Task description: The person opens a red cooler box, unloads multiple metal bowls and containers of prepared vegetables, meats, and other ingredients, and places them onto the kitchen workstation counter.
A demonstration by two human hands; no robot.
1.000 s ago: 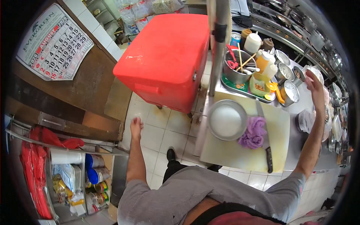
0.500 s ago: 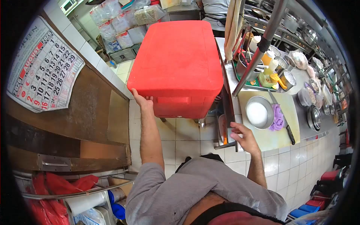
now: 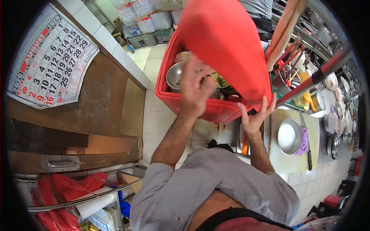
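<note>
Already, at upper centre, the lid [image 3: 227,46] of the red cooler [image 3: 217,111] is raised, your spread right hand [image 3: 254,120] touching its corner, your spread left hand [image 3: 194,92] near the metal bowl [image 3: 174,75] still inside.

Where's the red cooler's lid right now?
In the head view's upper centre, the lid is tilted up over the open red cooler, with the person's right hand at its lower corner.

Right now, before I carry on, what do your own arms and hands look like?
Both the left sleeve and right sleeve are plain grey cloth, ending around the elbow. Below them the forearms are bare, with no watch or band showing at either wrist. The left hand and right hand are ungloved; the left is too blurred to rule out a ring.
</note>
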